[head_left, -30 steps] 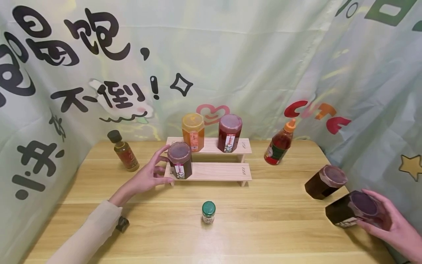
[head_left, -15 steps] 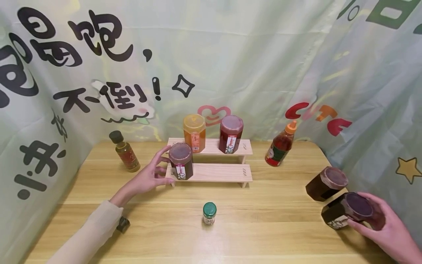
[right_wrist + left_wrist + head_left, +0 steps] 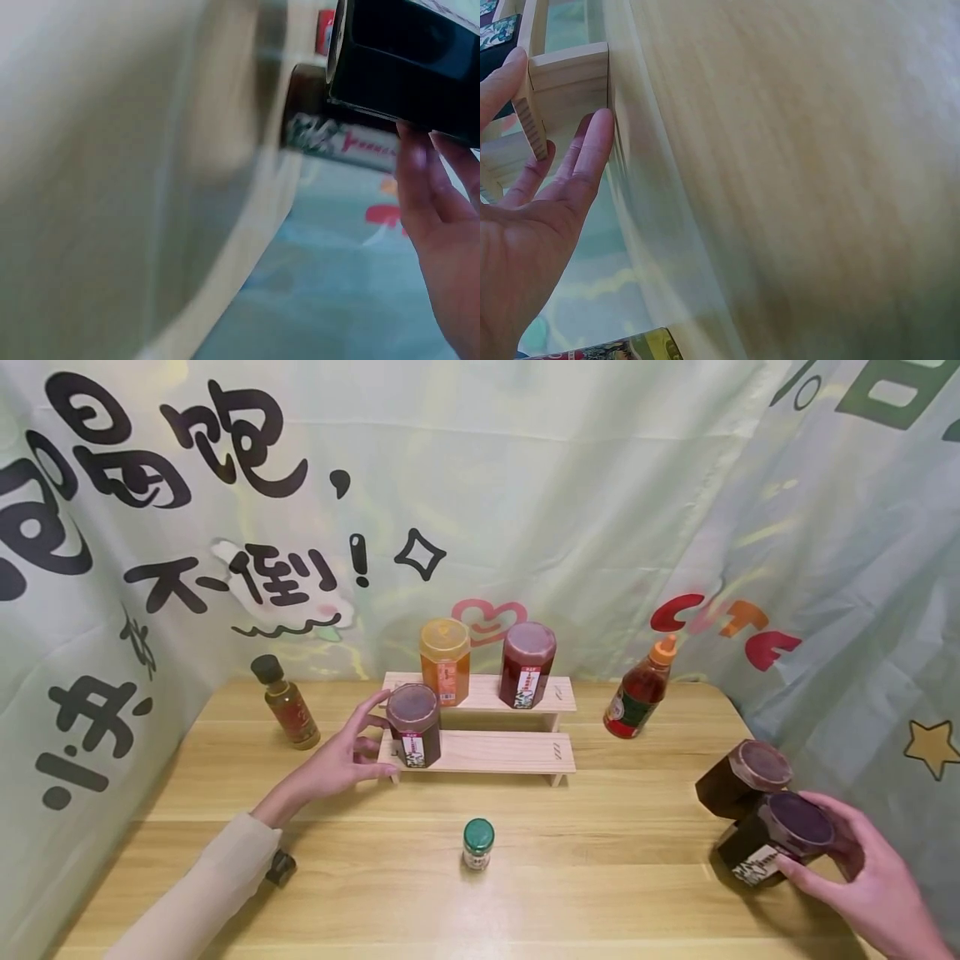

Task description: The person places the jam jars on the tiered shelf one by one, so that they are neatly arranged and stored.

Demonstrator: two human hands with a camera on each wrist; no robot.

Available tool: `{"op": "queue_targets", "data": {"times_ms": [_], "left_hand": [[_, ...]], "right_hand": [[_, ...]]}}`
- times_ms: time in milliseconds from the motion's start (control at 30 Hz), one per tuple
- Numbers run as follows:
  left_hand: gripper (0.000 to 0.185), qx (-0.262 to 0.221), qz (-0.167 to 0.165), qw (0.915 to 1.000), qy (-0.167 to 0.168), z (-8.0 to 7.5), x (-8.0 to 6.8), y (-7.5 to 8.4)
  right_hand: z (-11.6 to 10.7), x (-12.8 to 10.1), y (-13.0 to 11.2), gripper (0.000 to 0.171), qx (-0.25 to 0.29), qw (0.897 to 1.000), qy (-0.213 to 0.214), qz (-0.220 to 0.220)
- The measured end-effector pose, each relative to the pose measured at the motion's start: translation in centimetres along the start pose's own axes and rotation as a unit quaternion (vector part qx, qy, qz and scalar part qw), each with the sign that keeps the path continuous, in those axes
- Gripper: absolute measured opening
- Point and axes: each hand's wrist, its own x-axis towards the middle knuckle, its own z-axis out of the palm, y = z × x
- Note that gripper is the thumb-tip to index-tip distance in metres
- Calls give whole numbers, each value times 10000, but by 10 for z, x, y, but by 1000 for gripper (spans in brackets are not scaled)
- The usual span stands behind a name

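Observation:
My right hand (image 3: 862,860) grips a dark hexagonal jar (image 3: 768,839) by its side, held above the table at the right. The jar's label faces front-left, and its dark bulk fills the upper right of the right wrist view. A second dark jar (image 3: 742,777) stands just behind it. My left hand (image 3: 348,752) lies at the left end of a two-step wooden rack (image 3: 502,752), fingers extended. In the left wrist view its thumb (image 3: 502,82) touches the rack's end. Beside that hand, a purple-labelled jar (image 3: 414,727) stands on the lower step.
On the upper step stand an amber jar (image 3: 445,664) and a red jar (image 3: 528,664). A sauce bottle with an orange tip (image 3: 639,693) is right of the rack, a dark-capped bottle (image 3: 288,706) left. A green-capped shaker (image 3: 477,843) stands in front. Curtains (image 3: 600,510) surround the table.
My right hand has carried the dark jar leftward, and it now overlaps the jar behind it in view. The left hand has stayed by the rack.

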Motion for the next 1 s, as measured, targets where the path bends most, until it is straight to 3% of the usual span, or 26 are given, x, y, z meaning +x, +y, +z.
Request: {"op": "queue_targets", "data": {"times_ms": [433,700,1000], "left_hand": [[121,94,7,10000,26,1,1,-2],[124,-55,-31,10000,7,2,-1,1],[122,118,-64,9999,50,1,-1,2]], "right_hand": [[24,24,-52,102,190,9979,138,-599],[50,44,-80,101,482,9948,-28,-899],[82,68,-107,96,911,9890,-357,-1113]]}}
